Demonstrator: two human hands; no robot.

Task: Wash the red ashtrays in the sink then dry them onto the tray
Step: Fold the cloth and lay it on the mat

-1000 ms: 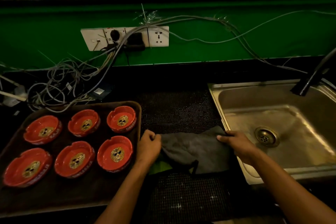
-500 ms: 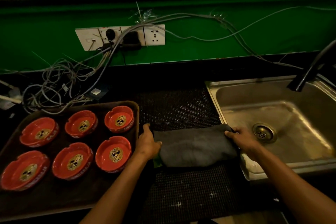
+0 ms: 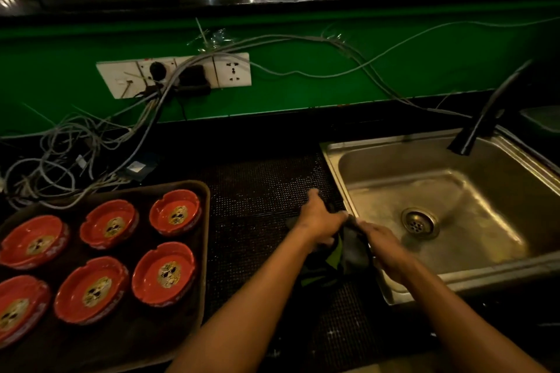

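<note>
Basically wrap-up: six red round ashtrays (image 3: 165,273) sit in the dark brown tray (image 3: 194,316) at 8 o'clock. Left hand (image 3: 318,219) and right hand (image 3: 383,247) fingers grip the folded dark grey cloth (image 3: 351,254) beside the steel sink (image 3: 430,221). Next, probably, set cloth down.

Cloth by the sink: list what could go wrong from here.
1. Both hands, left and right, bunch the cloth right at the sink edge; it could slip into the basin and get wet.
2. Loose cables lie just behind the tray; drips or a nudge of the tray might reach them.
3. Six ashtrays sit close together; a bump may knock them against each other.
</note>
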